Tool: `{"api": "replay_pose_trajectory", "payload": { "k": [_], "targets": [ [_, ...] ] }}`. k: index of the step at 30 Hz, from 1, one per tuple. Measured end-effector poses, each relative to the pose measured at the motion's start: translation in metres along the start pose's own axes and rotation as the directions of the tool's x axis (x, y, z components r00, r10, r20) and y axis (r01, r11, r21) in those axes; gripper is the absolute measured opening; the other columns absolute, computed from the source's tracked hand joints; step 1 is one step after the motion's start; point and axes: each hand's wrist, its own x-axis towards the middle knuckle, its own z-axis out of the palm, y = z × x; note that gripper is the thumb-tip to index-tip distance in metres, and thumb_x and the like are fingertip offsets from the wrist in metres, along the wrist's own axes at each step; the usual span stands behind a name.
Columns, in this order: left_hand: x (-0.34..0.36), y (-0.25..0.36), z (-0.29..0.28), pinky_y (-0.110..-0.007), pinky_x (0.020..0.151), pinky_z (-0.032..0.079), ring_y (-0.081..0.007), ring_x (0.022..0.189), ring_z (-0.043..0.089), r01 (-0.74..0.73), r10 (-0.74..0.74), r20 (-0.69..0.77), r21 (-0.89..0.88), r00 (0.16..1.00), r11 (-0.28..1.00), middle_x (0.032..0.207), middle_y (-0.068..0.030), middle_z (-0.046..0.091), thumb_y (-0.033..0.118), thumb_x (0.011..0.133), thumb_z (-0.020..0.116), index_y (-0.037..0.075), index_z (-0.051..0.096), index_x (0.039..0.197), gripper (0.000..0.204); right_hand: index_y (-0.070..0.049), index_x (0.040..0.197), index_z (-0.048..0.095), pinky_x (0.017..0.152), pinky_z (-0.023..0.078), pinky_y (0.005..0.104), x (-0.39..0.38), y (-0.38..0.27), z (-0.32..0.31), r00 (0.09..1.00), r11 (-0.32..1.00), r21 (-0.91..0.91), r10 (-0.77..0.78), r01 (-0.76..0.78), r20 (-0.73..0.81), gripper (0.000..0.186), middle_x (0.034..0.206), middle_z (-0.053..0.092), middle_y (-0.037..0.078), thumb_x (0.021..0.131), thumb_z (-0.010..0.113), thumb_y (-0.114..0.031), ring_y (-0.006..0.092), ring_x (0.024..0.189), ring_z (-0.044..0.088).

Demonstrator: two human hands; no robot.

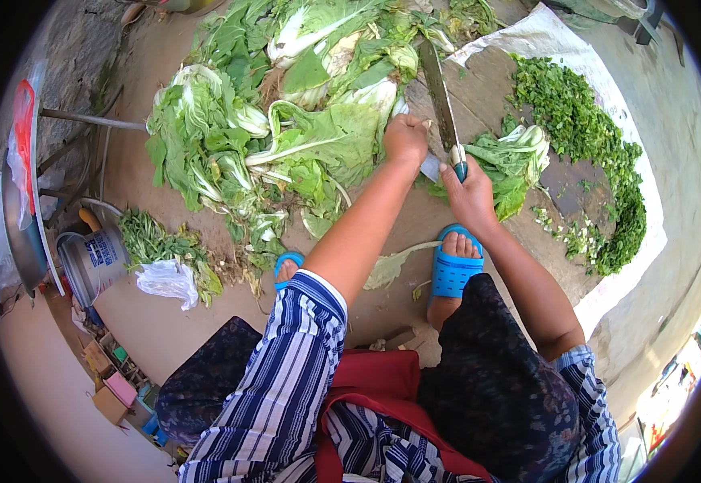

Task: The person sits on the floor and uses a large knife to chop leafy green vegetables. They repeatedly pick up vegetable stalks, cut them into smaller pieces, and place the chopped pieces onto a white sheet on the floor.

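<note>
My left hand (pixel 405 141) is closed around a flat grey-blue object (pixel 429 167), perhaps a blade, partly hidden by my fingers. Beside it my right hand (pixel 467 189) grips the white-and-teal handle of a long knife (pixel 439 84), whose dark blade points up and away from me. A cabbage head with loose leaves (pixel 519 157) lies right of my hands on a worn wooden board (pixel 487 97). A large heap of leafy cabbages (pixel 310 137) lies ahead and to the left. Chopped greens (pixel 596 137) form a band along the board's right side.
A white sheet (pixel 640 201) lies under the board's right side. At left are metal rods, a bucket (pixel 93 262), a white plastic bag (pixel 165 282) and small greens (pixel 157 237). My feet in blue sandals (pixel 455 274) are just below the board.
</note>
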Motion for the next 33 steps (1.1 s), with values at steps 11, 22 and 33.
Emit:
{"api": "replay_pose_trajectory", "payload": {
  "k": [11,22,33],
  "targets": [
    [0.002,0.001,0.004,-0.036,0.061,0.047,-0.0251,0.063,0.061,-0.299,0.324,-0.003,0.378,0.946,0.876,0.067,-0.0107,0.063,0.016,0.075,0.067,0.004,0.062,0.073,0.013,0.002,0.084,0.052,0.061,0.045,0.0406,0.020,0.009,0.004,0.995,0.995,-0.092,0.051,-0.043,0.085,0.026,0.068,0.057,0.022,0.084,0.058,-0.024,0.0370,0.063,0.056],
    [-0.036,0.018,-0.056,-0.026,0.058,0.045,-0.0113,0.070,0.053,0.214,-0.189,0.109,-0.319,0.976,0.923,0.084,-0.0039,0.057,0.008,0.084,0.058,0.001,0.055,0.097,0.016,-0.001,0.079,0.051,0.045,0.041,0.0345,0.020,0.015,-0.002,0.973,0.957,0.183,0.208,-0.224,0.102,0.027,0.055,0.050,0.008,0.084,0.060,-0.025,0.0175,0.046,0.051],
    [-0.063,0.085,0.057,-0.028,0.068,0.046,-0.0158,0.075,0.058,-0.437,0.463,0.185,-0.166,0.867,0.884,0.085,-0.0083,0.063,0.003,0.082,0.056,0.004,0.058,0.099,0.017,-0.006,0.084,0.042,0.035,0.034,0.0232,-0.018,-0.008,-0.091,0.923,0.800,0.600,0.230,0.001,-0.308,0.019,0.056,0.042,-0.001,0.091,0.053,-0.020,0.0067,0.040,0.038]
  ]
}}
